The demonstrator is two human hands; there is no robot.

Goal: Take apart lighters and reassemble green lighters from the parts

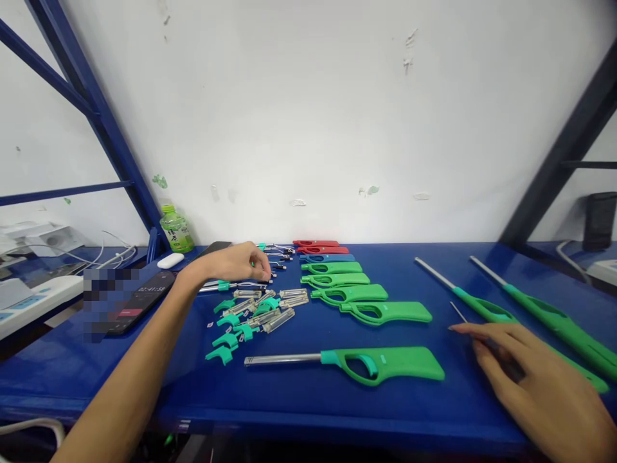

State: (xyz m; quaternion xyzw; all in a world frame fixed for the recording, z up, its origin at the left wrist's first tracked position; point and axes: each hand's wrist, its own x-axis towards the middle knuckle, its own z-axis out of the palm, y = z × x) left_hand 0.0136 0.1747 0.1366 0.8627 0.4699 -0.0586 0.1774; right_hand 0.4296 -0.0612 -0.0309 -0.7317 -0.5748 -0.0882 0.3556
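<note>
My left hand [236, 262] reaches over a row of metal lighter nozzles with wires [241, 285]. Its fingers are closed among them, and what they pinch is hidden. My right hand [535, 379] is closed around a thin pointed metal tool [459, 312], most of which the hand hides. It hovers beside two long green lighters, one [486, 308] partly behind the hand, the other [554, 315] farther right. In front lies another green lighter with a metal tube [390, 364]. Clear fuel tanks [279, 320] and teal triggers [222, 355] lie loose in a cluster below my left hand.
Green handle shells [390, 312], a blue one [328, 258] and red ones [322, 250] line up mid-table. A phone [144, 302], a white case [170, 260] and a green-capped bottle [176, 230] stand left. Blue rack posts [103, 128] frame the blue tabletop [299, 402].
</note>
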